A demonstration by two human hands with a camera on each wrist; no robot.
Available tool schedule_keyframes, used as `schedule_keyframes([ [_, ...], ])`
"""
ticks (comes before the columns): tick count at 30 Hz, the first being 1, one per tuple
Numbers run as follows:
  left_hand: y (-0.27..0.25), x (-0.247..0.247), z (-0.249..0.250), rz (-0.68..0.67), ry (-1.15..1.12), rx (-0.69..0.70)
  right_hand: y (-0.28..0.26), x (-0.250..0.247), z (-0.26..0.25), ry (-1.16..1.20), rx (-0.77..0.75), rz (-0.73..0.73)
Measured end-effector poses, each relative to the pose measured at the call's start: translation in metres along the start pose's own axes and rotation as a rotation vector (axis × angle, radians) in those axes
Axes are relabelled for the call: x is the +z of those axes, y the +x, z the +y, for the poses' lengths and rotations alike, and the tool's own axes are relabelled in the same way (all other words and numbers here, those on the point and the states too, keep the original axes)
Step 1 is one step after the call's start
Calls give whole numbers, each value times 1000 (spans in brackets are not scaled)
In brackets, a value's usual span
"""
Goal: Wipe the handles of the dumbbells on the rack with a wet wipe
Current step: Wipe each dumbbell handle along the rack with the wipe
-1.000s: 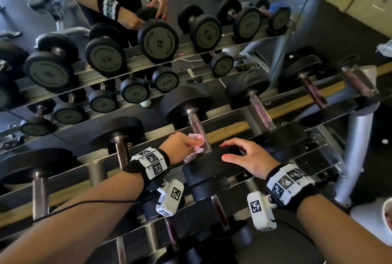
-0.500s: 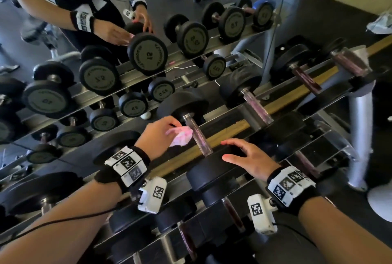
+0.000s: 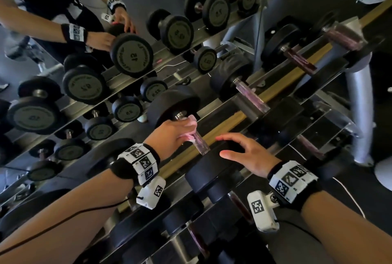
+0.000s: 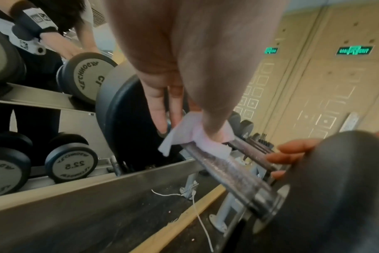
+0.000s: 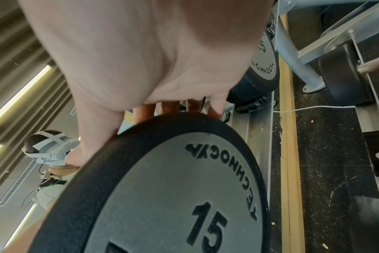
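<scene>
From the head camera, the left hand (image 3: 171,134) reaches forward over the rack (image 3: 282,123), fingers curled around the handle (image 3: 199,142) of the dumbbell (image 3: 174,104) with the pink wet wipe (image 3: 188,127) bunched between palm and bar, close up against the far weight head. The right hand (image 3: 248,155) lies flat, fingers spread and straight, on top of the near weight head (image 3: 212,170) of that same dumbbell. A mirror (image 3: 106,62) behind the rack shows both arms reflected.

Over to the left wrist view: the wet wipe (image 4: 197,137) is pinched on the handle (image 4: 231,172) under the thumb, two fingers (image 4: 160,111) pointing down along the far head. The knurled bar runs bare toward the near head, where the right hand's fingertips (image 4: 292,150) peek over the rim.

Right wrist view now: the palm (image 5: 151,59) arches over the weight head (image 5: 184,196) marked 15, fingers straight across its black rim, thumb down the left edge, pressing rather than gripping.
</scene>
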State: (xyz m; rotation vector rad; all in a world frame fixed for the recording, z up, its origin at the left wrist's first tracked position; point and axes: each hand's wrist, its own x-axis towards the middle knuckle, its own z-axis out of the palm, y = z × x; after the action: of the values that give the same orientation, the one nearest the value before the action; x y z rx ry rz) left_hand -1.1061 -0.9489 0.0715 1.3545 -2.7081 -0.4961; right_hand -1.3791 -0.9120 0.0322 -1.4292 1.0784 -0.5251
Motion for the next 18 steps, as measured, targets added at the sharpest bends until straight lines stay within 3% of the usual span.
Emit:
schedule_keyframes([
  [2, -4, 2, -3, -11, 77, -56, 0, 0, -1, 15, 1, 0],
  [5, -8, 7, -3, -141, 312, -158, -1, 1, -2, 32, -4, 3],
  [7, -8, 12, -2, -194, 392, -115, -2, 1, -2, 39, -8, 8],
  [11, -10, 19, 5, -344, 400, 99, -3, 2, -3, 71, 1, 4],
  [13, -11, 12, 5, -401, 370, 119, -4, 2, -4, 68, 3, 0],
  [18, -1, -14, -6, -356, 357, -126, -4, 0, -5, 57, 2, -13],
])
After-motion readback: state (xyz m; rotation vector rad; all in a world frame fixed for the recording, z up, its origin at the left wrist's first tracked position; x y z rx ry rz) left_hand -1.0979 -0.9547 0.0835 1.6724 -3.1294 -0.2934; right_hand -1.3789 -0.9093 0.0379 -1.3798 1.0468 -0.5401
